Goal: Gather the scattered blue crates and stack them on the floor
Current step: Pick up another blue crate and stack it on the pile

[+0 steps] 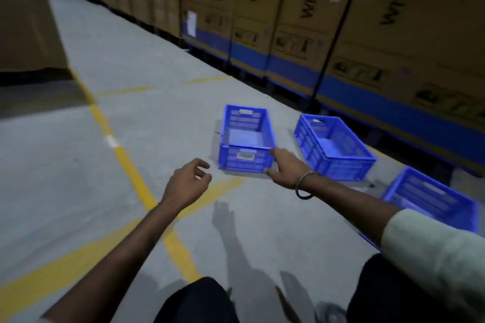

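Observation:
Three blue slatted crates stand apart on the grey floor. The nearest-centre crate [246, 139] is empty and upright. My right hand [284, 166] is at its near right corner, fingers spread over the rim and thumb low by the base; whether it grips is unclear. My left hand [189, 182] hovers left of that crate, fingers loosely curled, holding nothing. A second crate [334, 147] sits to the right, and a third crate [430, 198] lies at the far right, partly hidden behind my right forearm.
Tall cardboard boxes with blue bands [341, 34] line the right side behind the crates. Another large box [26, 21] stands at the left. Yellow floor lines [126, 162] cross the concrete aisle. My knees show at the bottom edge.

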`<control>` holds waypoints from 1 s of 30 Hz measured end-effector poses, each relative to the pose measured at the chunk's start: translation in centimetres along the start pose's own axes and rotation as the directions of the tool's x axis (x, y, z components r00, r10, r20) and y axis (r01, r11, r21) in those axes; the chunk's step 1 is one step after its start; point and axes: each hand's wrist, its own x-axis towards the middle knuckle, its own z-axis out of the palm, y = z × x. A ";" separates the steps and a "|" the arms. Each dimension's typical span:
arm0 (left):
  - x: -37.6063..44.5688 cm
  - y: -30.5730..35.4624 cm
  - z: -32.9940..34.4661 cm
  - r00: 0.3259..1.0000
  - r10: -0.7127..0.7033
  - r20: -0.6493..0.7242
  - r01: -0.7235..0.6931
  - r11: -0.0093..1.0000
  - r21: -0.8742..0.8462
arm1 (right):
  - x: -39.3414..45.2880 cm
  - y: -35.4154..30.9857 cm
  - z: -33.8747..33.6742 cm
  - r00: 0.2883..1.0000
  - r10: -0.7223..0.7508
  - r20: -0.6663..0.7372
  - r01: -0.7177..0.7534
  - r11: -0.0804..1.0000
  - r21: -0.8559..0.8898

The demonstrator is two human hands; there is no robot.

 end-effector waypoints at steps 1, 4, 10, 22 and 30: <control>0.9 0.8 1.8 0.999 0.020 0.047 -0.021 1.000 0.018 | -0.7 2.3 -0.3 0.999 0.031 0.027 -0.030 0.999 -0.043; 5.4 4.0 2.9 0.990 0.078 0.115 -0.100 0.975 0.198 | -1.3 8.9 -5.0 0.997 0.066 0.046 -0.057 0.982 -0.181; 8.6 12.8 4.5 0.971 0.149 0.185 -0.229 0.797 0.559 | -1.0 23.6 -12.4 0.959 0.278 -0.051 -0.279 0.960 -0.004; 6.4 19.3 41.2 0.839 0.198 0.508 -0.424 0.823 0.379 | -12.8 46.1 2.4 0.866 0.500 -0.031 -0.489 0.857 0.164; 3.1 23.8 57.0 0.785 -0.004 0.620 -0.138 0.974 0.182 | -19.3 57.1 6.6 0.774 0.620 0.129 -0.625 0.781 -0.007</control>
